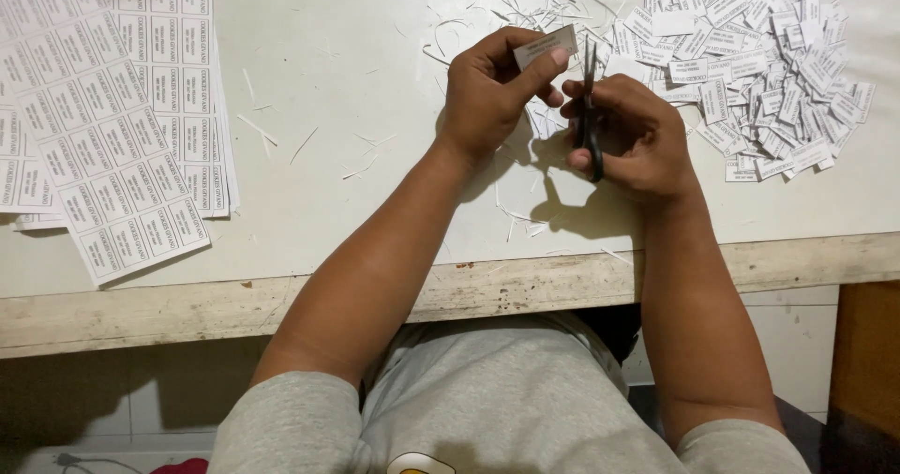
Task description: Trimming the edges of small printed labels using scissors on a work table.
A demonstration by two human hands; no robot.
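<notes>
My left hand (pixel 487 85) pinches a small white paper label (pixel 546 46) between thumb and fingers, held above the table. Just to its right, my right hand (pixel 630 136) grips black-handled scissors (pixel 590 99), blades pointing up and close to the label's right edge. Both hands hover over the pale tabletop (pixel 356 43) near its front. A heap of cut labels (pixel 759 61) lies to the right of my right hand.
Stacked uncut sheets of printed labels (pixel 112 108) lie at the left. Thin paper trimmings (pixel 525 5) are scattered behind and under my hands. The table's worn wooden front edge (pixel 469 291) runs across the view, with my grey shirt below.
</notes>
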